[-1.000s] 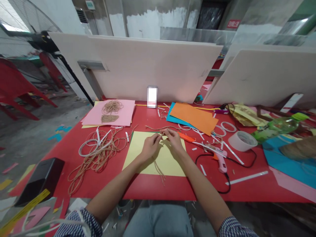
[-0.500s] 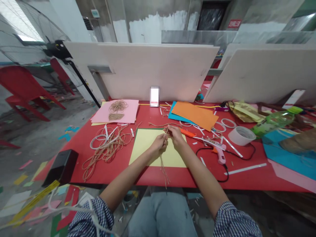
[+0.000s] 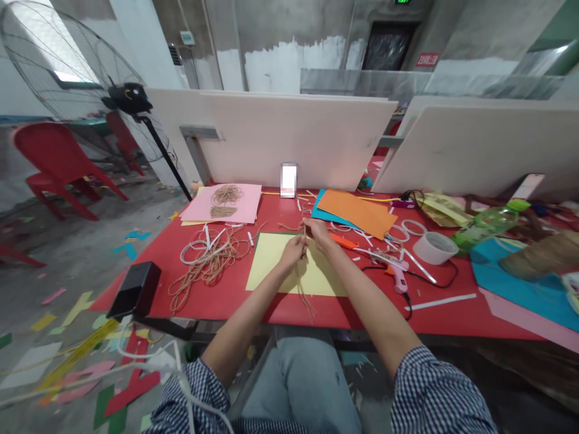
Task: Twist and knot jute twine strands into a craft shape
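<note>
My left hand (image 3: 293, 252) and my right hand (image 3: 317, 235) pinch a length of jute twine (image 3: 304, 283) between their fingers, and its frayed strands hang down past the paper's front edge. Both hands are above a pale yellow paper sheet (image 3: 271, 268) on a red table (image 3: 235, 307). Left of them lies a tangled pile of loose twine (image 3: 208, 265) with white cord loops. A pink sheet (image 3: 244, 205) behind that pile carries a twine coil (image 3: 226, 194). To the right of my right hand is an orange utility knife (image 3: 344, 242).
A pink hot glue gun (image 3: 398, 278) with a black cord lies to the right, near a tape roll (image 3: 434, 248) and a green plastic bottle (image 3: 486, 229). An orange paper sheet (image 3: 357, 211) lies at the back. A black box (image 3: 134, 290) sits on the left table edge. White partition boards stand behind.
My hands have drawn closer together and the twine between them stands more upright. The whole scene has shifted lower in the view, so my head has tilted upward.
</note>
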{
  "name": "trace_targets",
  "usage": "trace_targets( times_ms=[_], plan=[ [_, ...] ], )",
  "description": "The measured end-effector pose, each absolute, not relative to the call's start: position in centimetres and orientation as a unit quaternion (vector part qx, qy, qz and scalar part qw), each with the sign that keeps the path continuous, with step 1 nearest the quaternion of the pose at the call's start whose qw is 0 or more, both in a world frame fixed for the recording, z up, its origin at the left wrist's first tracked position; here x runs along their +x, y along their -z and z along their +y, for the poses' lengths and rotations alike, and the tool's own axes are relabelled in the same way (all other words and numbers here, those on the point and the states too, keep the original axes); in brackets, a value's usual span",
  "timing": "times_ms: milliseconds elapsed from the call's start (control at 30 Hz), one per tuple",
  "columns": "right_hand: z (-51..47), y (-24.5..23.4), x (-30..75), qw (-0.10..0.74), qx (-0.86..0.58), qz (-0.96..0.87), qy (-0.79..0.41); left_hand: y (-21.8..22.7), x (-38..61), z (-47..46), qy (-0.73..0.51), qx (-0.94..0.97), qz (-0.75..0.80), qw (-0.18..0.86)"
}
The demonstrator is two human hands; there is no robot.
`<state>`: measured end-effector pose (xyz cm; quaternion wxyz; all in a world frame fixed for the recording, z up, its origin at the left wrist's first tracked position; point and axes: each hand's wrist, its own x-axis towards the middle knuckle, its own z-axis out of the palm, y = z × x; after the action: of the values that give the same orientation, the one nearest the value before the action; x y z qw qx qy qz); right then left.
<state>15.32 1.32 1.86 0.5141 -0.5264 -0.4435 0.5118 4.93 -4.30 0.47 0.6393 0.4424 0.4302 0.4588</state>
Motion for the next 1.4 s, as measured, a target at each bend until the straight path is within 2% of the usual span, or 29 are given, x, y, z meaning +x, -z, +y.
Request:
trace_targets(
  times_ms=[200, 333, 500, 733, 1167, 1300, 1400],
  plan=[
    [0.7, -1.6, 16.1, 0.506, -0.508, -0.495, -0.490, -0.3, 1.8, -1.3, -0.393, 0.557, 0.432, 0.590],
    [0.6, -1.1, 15.6, 0.509, -0.486, -0.477, -0.526, 0.3, 1.8, -0.2, -0.391, 0.596, 0.448, 0.539],
    [-1.3, 0.7, 15.1, 0.544, -0.471, -0.435, -0.542, 1.6, 2.2, 0.0, -0.463, 0.518, 0.437, 0.571],
    [-3.2, 1.9, 15.3, 0.468, -0.482, -0.498, -0.548, 1.7, 1.3, -0.2, -0.515, 0.471, 0.464, 0.546],
    [-3.0, 1.2, 15.6, 0.449, -0.465, -0.512, -0.565, 1.3, 1.1, -1.1, -0.485, 0.402, 0.427, 0.649],
    [-3.0, 0.9, 15.9, 0.448, -0.473, -0.490, -0.579, 0.9, 0.9, -0.8, -0.488, 0.416, 0.452, 0.621],
    [-2.6, 1.0, 16.2, 0.452, -0.489, -0.515, -0.539, 0.6, 0.7, -0.6, -0.473, 0.456, 0.475, 0.586]
  ],
)
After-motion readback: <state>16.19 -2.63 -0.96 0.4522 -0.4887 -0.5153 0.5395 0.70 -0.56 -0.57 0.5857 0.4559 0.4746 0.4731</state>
